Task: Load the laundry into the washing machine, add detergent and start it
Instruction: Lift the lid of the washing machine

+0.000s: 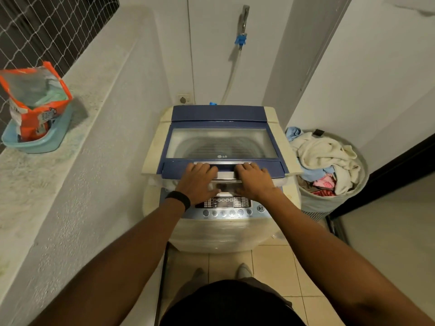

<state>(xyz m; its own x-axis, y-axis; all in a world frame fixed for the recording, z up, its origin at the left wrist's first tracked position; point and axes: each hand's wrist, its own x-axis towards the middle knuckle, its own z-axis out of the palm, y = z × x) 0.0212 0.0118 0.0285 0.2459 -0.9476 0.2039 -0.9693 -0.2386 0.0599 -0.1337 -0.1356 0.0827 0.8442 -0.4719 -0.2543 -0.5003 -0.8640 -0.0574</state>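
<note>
While your left hand (197, 182) and right hand (255, 182) curl fingers over the silver handle bar (225, 176) of the blue glass-topped washing-machine lid (221, 142), the heaped cloth laundry (324, 156) lies in the round grey basket (315, 203) alongside.

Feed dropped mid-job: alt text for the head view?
The left hand and right hand hold the lid handle of the washing machine. A full laundry basket stands to its right; a detergent bag sits on the left ledge.

Dim warm light casts a soft shadow right of the detergent bag (35, 102) on the ledge (94, 90), pale glare hazes the washing machine lid (221, 143), detail is soft, and frame edges bow.
</note>
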